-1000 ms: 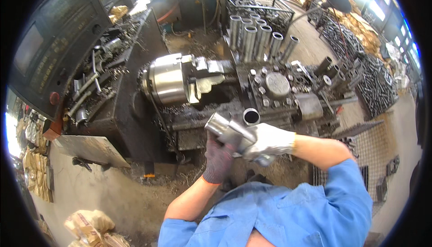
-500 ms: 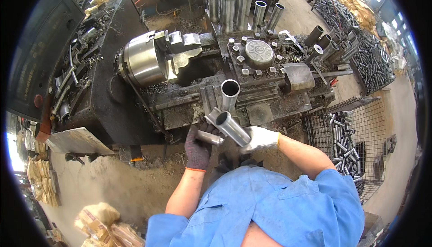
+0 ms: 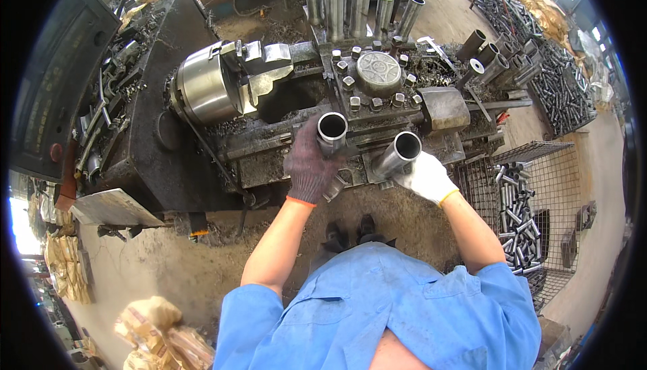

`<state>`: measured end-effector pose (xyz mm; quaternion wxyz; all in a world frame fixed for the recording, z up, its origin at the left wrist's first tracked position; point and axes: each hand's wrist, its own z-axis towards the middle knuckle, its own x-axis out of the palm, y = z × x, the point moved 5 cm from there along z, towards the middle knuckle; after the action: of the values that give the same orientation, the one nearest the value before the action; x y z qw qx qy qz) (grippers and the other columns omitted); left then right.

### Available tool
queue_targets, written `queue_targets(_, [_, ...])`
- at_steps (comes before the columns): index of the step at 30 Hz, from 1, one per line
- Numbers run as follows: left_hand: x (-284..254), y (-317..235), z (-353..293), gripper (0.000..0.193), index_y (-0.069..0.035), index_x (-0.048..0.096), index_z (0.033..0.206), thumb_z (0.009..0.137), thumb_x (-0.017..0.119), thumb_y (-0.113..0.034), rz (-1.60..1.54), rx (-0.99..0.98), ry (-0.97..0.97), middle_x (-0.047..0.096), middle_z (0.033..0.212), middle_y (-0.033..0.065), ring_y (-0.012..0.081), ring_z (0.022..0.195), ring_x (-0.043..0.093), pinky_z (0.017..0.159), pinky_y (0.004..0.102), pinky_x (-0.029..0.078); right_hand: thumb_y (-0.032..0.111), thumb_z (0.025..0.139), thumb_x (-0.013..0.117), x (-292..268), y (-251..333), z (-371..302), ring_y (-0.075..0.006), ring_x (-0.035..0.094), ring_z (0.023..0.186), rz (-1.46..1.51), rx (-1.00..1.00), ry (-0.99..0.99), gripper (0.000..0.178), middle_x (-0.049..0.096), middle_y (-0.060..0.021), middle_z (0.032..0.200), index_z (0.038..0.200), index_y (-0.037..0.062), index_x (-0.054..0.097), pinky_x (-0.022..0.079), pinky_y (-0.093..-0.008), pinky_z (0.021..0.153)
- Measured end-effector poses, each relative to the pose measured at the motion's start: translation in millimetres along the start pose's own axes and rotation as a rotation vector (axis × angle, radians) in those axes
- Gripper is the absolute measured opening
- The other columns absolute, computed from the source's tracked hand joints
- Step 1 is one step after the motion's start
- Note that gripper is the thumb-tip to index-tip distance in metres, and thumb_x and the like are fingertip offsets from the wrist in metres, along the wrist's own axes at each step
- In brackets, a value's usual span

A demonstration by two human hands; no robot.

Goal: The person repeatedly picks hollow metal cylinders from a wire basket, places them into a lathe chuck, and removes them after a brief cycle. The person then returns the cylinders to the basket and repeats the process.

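Note:
My left hand (image 3: pixel 310 164), in a dark glove with an orange cuff, is wrapped round an upright steel tube (image 3: pixel 331 142) at the near edge of the lathe. A shorter shiny metal cylinder (image 3: pixel 335 187) shows under that hand; whether the hand also holds it is hidden. In a white glove, my right hand (image 3: pixel 426 178) grips a second steel tube (image 3: pixel 396 156), which leans slightly, its open end up and its lower end at the lathe's front ledge. The two tubes are apart.
Behind stands the lathe's large chuck (image 3: pixel 205 87), left of a bolted round tool post (image 3: pixel 379 73). Several tubes (image 3: pixel 335 13) stand upright at the back, more at the right beside a caliper (image 3: pixel 437 52). A wire basket (image 3: pixel 556 201) of metal pieces is at the right.
My left hand has moved forward from the short cylinder's side onto the standing tube. My right hand has carried its tube to the right and forward, down to the ledge.

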<state>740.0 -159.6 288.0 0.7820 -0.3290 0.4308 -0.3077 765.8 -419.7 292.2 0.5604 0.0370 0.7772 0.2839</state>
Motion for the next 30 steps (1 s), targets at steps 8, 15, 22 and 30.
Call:
queue_targets(8, [-47,43,19,0.061,-0.005,0.058,0.139,0.094,0.084,-0.038,-0.828,-0.37,-0.082,0.07,0.129,0.0131,0.0272,0.117,0.069,0.1,0.0418,0.059,0.032,0.09,0.072,81,107,-8,-0.0393,0.075,0.096,0.198,-0.413,0.107,0.038,0.074,-0.019,0.112,0.12,0.0082,0.07,0.06,-0.0515,0.085])
queue_targets(15, [-79,95,-44,0.091,-0.003,0.064,0.131,0.091,0.057,-0.083,-1.449,-0.728,-0.095,0.074,0.111,0.019,0.0351,0.102,0.074,0.093,0.0511,0.063,0.03,0.088,0.07,106,108,51,-0.0422,0.075,0.086,0.038,-0.305,-0.022,0.029,0.077,-0.0198,0.095,0.101,0.0041,0.068,0.061,-0.05,0.077])
queue_targets(22, [-65,71,-42,0.078,-0.006,0.059,0.142,0.099,0.059,-0.072,-1.54,-0.852,-0.332,0.065,0.138,0.0148,0.0325,0.127,0.062,0.112,0.0503,0.049,0.042,0.085,0.08,31,165,67,-0.0211,0.074,0.086,0.57,-0.238,0.227,0.067,0.076,-0.0189,0.105,0.127,-0.008,0.066,0.059,-0.0346,0.083])
queue_targets(30, [-38,71,31,0.069,-0.004,0.048,0.154,0.109,0.054,-0.056,-1.202,-0.465,0.167,0.062,0.145,0.0126,0.03,0.136,0.055,0.125,0.0455,0.037,0.043,0.072,0.088,-49,209,62,-0.0335,0.07,0.119,0.363,-0.331,0.163,0.093,0.071,-0.0236,0.128,0.149,0.0046,0.053,0.054,-0.0425,0.106])
